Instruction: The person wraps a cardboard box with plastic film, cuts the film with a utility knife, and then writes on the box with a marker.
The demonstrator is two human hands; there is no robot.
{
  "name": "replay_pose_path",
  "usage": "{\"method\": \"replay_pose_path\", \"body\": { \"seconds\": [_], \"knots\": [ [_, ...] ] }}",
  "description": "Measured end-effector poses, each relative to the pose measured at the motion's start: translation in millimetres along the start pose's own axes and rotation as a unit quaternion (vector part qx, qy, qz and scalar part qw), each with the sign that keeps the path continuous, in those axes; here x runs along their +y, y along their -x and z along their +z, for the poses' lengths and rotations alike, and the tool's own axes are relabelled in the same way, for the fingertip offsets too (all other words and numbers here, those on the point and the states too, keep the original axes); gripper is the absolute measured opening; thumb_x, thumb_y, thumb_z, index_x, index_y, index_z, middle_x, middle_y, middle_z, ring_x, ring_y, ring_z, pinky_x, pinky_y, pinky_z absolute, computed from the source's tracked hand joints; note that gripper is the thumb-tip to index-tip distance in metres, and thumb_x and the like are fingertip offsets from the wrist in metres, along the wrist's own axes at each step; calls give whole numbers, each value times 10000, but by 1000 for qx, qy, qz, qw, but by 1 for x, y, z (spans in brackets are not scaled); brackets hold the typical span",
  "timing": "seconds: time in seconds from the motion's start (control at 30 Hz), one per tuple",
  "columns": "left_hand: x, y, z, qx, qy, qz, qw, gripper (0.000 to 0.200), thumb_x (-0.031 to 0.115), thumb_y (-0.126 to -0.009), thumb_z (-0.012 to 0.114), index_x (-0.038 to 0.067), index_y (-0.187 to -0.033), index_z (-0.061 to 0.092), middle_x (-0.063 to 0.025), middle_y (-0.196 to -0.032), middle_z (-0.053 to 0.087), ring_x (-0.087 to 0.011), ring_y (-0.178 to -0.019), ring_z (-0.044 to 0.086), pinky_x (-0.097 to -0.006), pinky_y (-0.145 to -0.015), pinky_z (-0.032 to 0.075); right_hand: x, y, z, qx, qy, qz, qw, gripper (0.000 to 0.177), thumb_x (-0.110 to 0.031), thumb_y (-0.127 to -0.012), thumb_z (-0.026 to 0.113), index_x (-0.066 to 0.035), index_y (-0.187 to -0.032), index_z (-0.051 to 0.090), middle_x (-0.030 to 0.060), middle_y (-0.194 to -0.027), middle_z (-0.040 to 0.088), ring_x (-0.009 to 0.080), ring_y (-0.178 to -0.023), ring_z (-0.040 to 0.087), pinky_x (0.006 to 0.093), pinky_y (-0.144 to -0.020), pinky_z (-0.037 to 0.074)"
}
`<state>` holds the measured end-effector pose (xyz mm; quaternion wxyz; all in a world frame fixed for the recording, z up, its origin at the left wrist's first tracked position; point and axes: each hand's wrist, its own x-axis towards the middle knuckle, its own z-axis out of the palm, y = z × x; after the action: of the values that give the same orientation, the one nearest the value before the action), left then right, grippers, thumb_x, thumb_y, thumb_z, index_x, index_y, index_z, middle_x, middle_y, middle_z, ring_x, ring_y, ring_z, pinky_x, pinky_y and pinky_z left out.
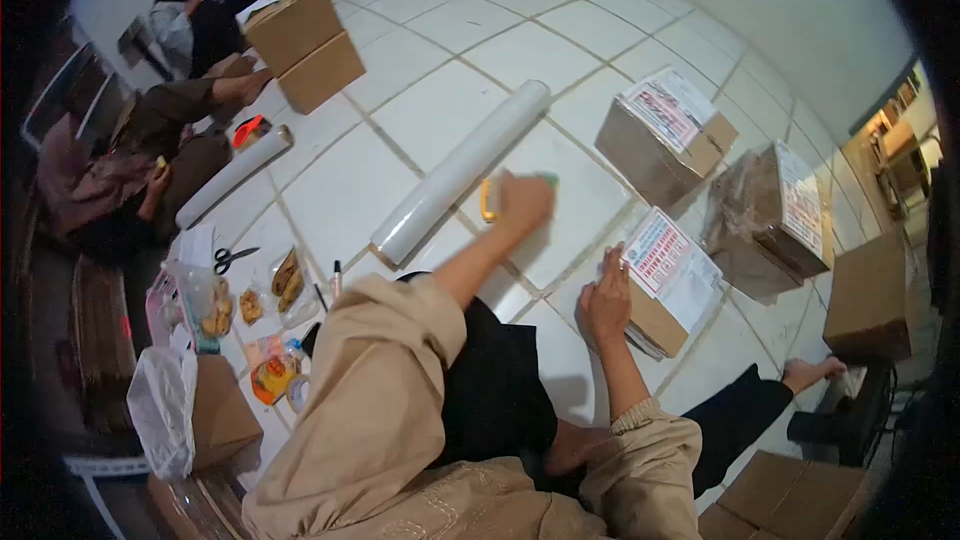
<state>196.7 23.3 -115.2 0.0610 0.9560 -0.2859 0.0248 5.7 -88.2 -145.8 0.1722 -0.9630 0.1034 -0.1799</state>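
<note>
My left hand, blurred by motion, is above the floor tiles to the right of a long roll of clear plastic wrap. It is closed on a yellow and green object; its kind is too blurred to make out. My right hand lies against the left side of a cardboard box, fingers stretched out along its edge. A white shipping label with red print covers much of the box's top. Beyond this box stand another labelled box and a plastic-wrapped labelled box.
Scissors, a marker, snack bags and a tape roll lie at left. A second wrap roll and stacked boxes are farther back. Two people sit along the left side. More boxes stand at right.
</note>
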Motion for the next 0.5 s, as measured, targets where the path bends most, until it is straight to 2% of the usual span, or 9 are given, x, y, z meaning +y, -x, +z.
{"method": "replay_pose_path", "body": {
  "seconds": [0.07, 0.13, 0.23, 0.27, 0.3, 0.37, 0.4, 0.43, 0.5],
  "knots": [
    [3, -5, -24, 109, 22, 20, 994, 364, 429, -769, 596, 69, -723, 637, -116, -642, 611, -252, -607, 585, -410, -722, 377, 8, -1, 14, 37, 2, 13, 999, 707, 8, -666, 494, 89, -1334, 278, 227, -1366, 356, 391, -1179, 433, 400, -1069, 267],
    [17, -8, -5, 199, 39, 79, 976, 386, 450, -751, 622, 66, -713, 623, -116, -649, 595, -271, -634, 577, -411, -729, 383, 12, -14, 25, 13, -15, 86, 996, 735, 30, -667, 490, 23, -1368, 265, 200, -1341, 395, 336, -1192, 427, 405, -1046, 286],
    [28, -6, 42, 218, 21, 87, 972, 402, 450, -739, 632, 48, -743, 613, -138, -757, 601, -291, -744, 572, -429, -737, 389, 7, -40, 30, 30, 87, 135, 987, 658, 10, -757, 462, 22, -1377, 242, 165, -1387, 345, 245, -1318, 287, 440, -1079, 210],
    [27, -4, 38, 107, 36, 56, 992, 383, 423, -758, 618, 42, -789, 624, -130, -810, 605, -282, -850, 557, -431, -837, 381, 4, -45, 27, 11, 136, 128, 982, 596, -31, -806, 420, 30, -1373, 246, 167, -1384, 350, 257, -1311, 301, 456, -1081, 200],
    [19, -3, 44, 165, 0, 93, 982, 393, 428, -753, 621, 37, -795, 623, -131, -813, 605, -282, -855, 555, -430, -835, 380, 4, -47, 27, 17, 63, 140, 988, 748, 66, -685, 509, 16, -1379, 236, 197, -1381, 344, 297, -1317, 280, 488, -1091, 138],
    [-2, -9, 62, 193, -18, 98, 976, 382, 387, -740, 652, 20, -827, 589, -120, -825, 586, -288, -853, 540, -435, -795, 372, 6, -45, 23, 25, 51, 139, 989, 728, 59, -708, 513, 21, -1380, 235, 192, -1395, 326, 312, -1321, 266, 494, -1093, 124],
    [-11, -12, 71, 137, 6, 76, 988, 363, 352, -756, 647, 15, -877, 588, -144, -899, 577, -297, -893, 527, -438, -823, 365, 11, -42, 19, 32, 51, 151, 987, 728, 59, -708, 513, 21, -1380, 235, 192, -1395, 326, 312, -1321, 266, 494, -1093, 124],
    [-6, -7, 65, 137, 5, 87, 987, 363, 352, -756, 647, 15, -877, 588, -144, -899, 577, -298, -893, 527, -438, -823, 365, 16, -36, 13, 80, -21, 151, 985, 705, 47, -728, 511, 19, -1379, 241, 191, -1402, 316, 318, -1324, 259, 502, -1091, 117],
    [0, 2, 50, 129, -57, 58, 988, 455, 339, -774, 621, -4, -1064, 545, -175, -1057, 540, -277, -1028, 488, -412, -890, 355, 26, -15, -15, 143, -113, 199, 963, 645, 5, -781, 506, 13, -1376, 257, 186, -1415, 298, 326, -1333, 238, 506, -1092, 95]
  ]
}}
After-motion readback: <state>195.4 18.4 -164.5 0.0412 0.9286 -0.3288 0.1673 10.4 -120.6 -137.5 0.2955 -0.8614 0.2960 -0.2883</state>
